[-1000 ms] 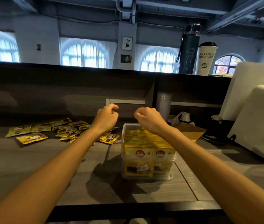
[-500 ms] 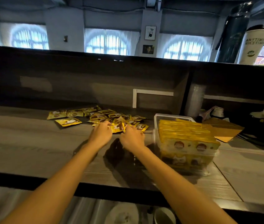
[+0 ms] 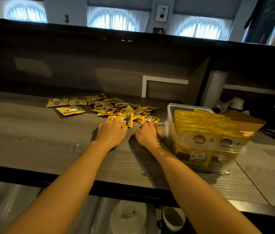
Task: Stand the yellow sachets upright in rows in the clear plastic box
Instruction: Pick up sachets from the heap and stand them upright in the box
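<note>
Dim room, arched windows (image 3: 111, 20) glowing along the back, with a dark raised counter in front of them. Below that runs a grey wood-grain bench (image 3: 32, 132).

The loose yellow sachets (image 3: 99, 107) lie flat in a messy pile toward the back middle of the bench, with a few strays off to the pile's left. The clear plastic box (image 3: 169, 115) sits just right of the pile and it's pretty much packed. Rows of sachets stand upright in it, tops poking above the rim, and a cat print shows through the front wall. Some brown paper thing (image 3: 248, 122) lies right behind the box.

Two bare forearms reach in from the bottom. The left grip (image 3: 112, 134) is knuckles-up at the near edge of the pile, fingers bent down onto the nearest sachet (image 3: 122, 118). The right grip (image 3: 147, 134) sits just beside it, between it and the box, fingers on another sachet (image 3: 151, 119). On both, the fingertips are tucked out of sight behind the knuckles, so I honestly can't tell if either one is pinching its sachet or only pressing on it.

A mug (image 3: 174, 219) sits below the bench's front edge.
</note>
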